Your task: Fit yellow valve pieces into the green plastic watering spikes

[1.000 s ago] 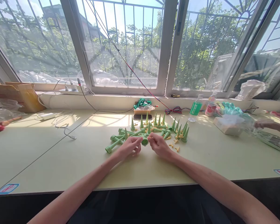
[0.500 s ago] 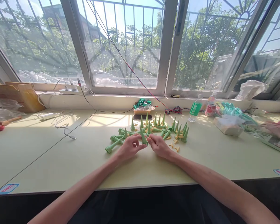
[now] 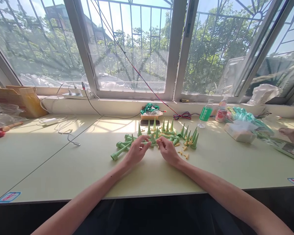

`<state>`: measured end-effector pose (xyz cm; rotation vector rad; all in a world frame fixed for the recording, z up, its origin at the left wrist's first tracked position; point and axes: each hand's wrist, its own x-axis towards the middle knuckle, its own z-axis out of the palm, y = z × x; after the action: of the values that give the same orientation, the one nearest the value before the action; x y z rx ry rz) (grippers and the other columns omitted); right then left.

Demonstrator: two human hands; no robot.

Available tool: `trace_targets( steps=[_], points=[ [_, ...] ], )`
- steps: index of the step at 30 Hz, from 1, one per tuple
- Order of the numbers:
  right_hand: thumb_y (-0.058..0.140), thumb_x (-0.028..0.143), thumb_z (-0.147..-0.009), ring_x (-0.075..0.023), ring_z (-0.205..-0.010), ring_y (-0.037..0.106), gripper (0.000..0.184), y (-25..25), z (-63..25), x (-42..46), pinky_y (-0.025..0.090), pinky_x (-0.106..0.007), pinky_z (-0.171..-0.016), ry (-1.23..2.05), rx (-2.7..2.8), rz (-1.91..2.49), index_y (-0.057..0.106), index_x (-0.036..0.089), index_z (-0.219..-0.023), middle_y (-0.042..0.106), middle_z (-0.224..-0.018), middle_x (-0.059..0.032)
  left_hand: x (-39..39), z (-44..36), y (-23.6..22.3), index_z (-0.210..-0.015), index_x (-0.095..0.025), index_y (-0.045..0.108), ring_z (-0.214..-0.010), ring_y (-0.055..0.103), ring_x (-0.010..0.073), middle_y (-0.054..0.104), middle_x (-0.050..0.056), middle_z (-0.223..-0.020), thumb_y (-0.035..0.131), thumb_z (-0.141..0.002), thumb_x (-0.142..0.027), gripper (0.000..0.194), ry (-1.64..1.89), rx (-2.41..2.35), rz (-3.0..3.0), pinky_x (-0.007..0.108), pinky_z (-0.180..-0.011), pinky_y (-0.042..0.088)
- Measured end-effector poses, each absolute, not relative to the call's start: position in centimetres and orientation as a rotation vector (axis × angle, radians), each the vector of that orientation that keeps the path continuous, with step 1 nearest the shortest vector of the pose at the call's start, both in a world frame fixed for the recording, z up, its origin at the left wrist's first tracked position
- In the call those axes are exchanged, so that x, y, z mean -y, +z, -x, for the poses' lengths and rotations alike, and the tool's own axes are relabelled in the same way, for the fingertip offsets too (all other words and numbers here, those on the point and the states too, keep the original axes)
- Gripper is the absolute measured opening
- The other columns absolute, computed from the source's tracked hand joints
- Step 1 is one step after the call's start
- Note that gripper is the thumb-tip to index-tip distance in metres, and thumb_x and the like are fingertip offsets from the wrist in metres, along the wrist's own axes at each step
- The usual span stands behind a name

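In the middle of the table, my left hand has its thumb and fingertips at a green plastic plant-watering spike, apparently gripping it; the contact is partly hidden. Just to its right, my right hand is closed in a pinch, and whatever lies between its fingertips is too small to make out. Around both hands are several more green spikes, some standing on their wide ends like this upright spike, others lying like this spike. Small yellow T-shaped plastic pieces lie scattered among them.
Behind the spikes are a dark phone and a small box with green stuff. To the right stand a green-labelled bottle, a can and a tissue pack. Another person's hand shows at far right. White cables lie left.
The spike at my left hand has moved slightly away and tilted. My left hand has shifted a little left and up, my right a little right. The other person's hand has moved.
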<state>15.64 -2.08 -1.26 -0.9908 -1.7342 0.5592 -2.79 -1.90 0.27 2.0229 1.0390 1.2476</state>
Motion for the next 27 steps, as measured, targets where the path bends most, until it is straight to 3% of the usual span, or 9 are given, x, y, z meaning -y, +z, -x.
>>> trace_targets(
  steps=[4, 8, 16, 23, 27],
  points=[
    [0.042, 0.046, -0.098, -0.0111, -0.049, 0.029, 0.033, -1.0, -15.9, 2.2, 0.023, -0.026, -0.049, 0.55, 1.728, 0.96, 0.045, 0.021, -0.077, 0.033, -0.057, 0.0057, 1.9, 2.9, 0.8, -0.075, -0.011, 0.061, -0.04, 0.045, 0.0073, 0.055, 0.002, -0.06, 0.038, -0.092, -0.066, 0.061, 1.069, -0.995, -1.769, 0.018, -0.036, 0.032],
    [0.043, 0.047, -0.098, -0.0112, -0.052, 0.03, 0.033, -1.0, -15.7, 2.4, 0.025, -0.025, -0.05, 0.57, 1.816, 0.922, 0.049, 0.021, -0.079, 0.036, -0.059, 0.0049, 2.2, 3.0, 1.3, -0.074, -0.008, 0.066, -0.042, 0.047, 0.0087, 0.06, 0.007, -0.065, 0.035, -0.089, -0.073, 0.074, 0.826, -0.928, -1.63, 0.02, -0.036, 0.032],
    [0.044, 0.043, -0.097, -0.0112, -0.053, 0.031, 0.035, -1.2, -15.8, 2.5, 0.026, -0.026, -0.051, 0.596, 1.864, 0.91, 0.047, 0.02, -0.07, 0.036, -0.058, 0.0045, 2.1, 3.4, 0.9, -0.07, -0.009, 0.063, -0.046, 0.046, 0.0072, 0.063, 0.008, -0.075, 0.047, -0.088, -0.069, 0.064, 0.758, -0.911, -1.597, 0.02, -0.04, 0.036],
    [0.046, 0.042, -0.095, -0.011, -0.048, 0.034, 0.032, -1.5, -15.7, 2.2, 0.027, -0.025, -0.048, 0.722, 1.813, 0.922, 0.049, 0.02, -0.071, 0.039, -0.053, 0.0048, 2.0, 4.0, 0.5, -0.075, -0.012, 0.062, -0.042, 0.042, 0.0083, 0.05, -0.001, -0.05, 0.051, -0.091, -0.059, 0.051, 0.752, -0.897, -1.809, 0.02, -0.042, 0.032],
    [0.047, 0.047, -0.095, -0.0103, -0.042, 0.034, 0.034, -1.9, -15.6, 1.9, 0.027, -0.024, -0.043, 0.901, 1.758, 0.865, 0.048, 0.021, -0.072, 0.036, -0.048, 0.0068, 1.9, 4.0, 0.4, -0.076, -0.013, 0.062, -0.046, 0.044, 0.0078, 0.05, -0.002, -0.057, 0.061, -0.088, -0.05, 0.038, 0.849, -0.909, -1.982, 0.019, -0.044, 0.034]
  ],
)
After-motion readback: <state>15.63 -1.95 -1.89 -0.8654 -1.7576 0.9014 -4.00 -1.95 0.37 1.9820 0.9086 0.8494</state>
